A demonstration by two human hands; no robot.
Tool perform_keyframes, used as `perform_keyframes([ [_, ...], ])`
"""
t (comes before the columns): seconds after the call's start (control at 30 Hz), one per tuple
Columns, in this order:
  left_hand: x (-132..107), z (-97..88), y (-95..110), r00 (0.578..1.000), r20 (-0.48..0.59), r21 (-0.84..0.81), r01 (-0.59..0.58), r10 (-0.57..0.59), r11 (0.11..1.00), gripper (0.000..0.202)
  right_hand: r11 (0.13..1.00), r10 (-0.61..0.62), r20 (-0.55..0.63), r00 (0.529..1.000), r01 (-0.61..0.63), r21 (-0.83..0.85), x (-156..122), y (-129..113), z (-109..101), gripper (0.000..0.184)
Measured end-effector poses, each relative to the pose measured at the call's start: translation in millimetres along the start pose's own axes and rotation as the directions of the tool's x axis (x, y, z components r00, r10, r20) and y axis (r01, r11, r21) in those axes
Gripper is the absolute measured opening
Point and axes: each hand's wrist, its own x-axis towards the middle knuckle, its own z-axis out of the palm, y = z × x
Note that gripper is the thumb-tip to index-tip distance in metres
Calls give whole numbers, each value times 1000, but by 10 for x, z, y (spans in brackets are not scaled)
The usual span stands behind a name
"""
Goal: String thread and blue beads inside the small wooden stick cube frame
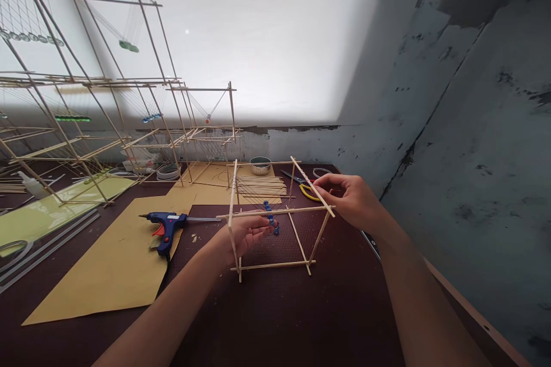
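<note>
A small open frame of wooden sticks (275, 265) stands on the dark table in front of me. Thin threads run from its top sticks down to a short row of blue glass marbles (270, 219). My left hand (247, 234) reaches into the frame from the left, its fingertips closed on the marbles at the near end of the row. At the frame's upper right, my right hand (346, 195) pinches at the sloping top stick (323, 202). Whether a thread is also between those fingers, I cannot tell.
A blue glue gun (169, 228) lies on brown paper (107, 264) to the left. Behind the frame are loose sticks (260, 188), a round bowl (260, 166) and yellow-handled scissors (307, 192). Taller stick frames (150, 28) with hanging marbles fill the left. A wall (482, 155) borders the right.
</note>
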Motion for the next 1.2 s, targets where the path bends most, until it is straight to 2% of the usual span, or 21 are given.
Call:
perform_keyframes([
  [0.2, -24, 32, 7, 1000, -17, -1, 8, -8, 1000, 16, 985, 18, 13, 1000, -20, 171, 47, 131, 42, 37],
  [0.37, -18, 17, 8, 1000, -7, 7, 14, -14, 1000, 19, 967, 53, 39, 998, -61, 246, 67, 175, 92, 37],
  [0.63, 3, 0, -6, 1000, -3, 24, 8, -8, 1000, 26, 950, 65, 74, 995, -85, 299, 64, 118, 97, 36],
  [0.9, -1, 4, -6, 1000, -7, 34, 0, 0, 999, 22, 945, 31, 45, 999, -44, 325, 98, 253, 148, 29],
  [1.2, 37, -26, -21, 1000, -14, 43, -6, 7, 999, 18, 936, 12, 38, 999, -25, 352, 107, 255, 167, 23],
])
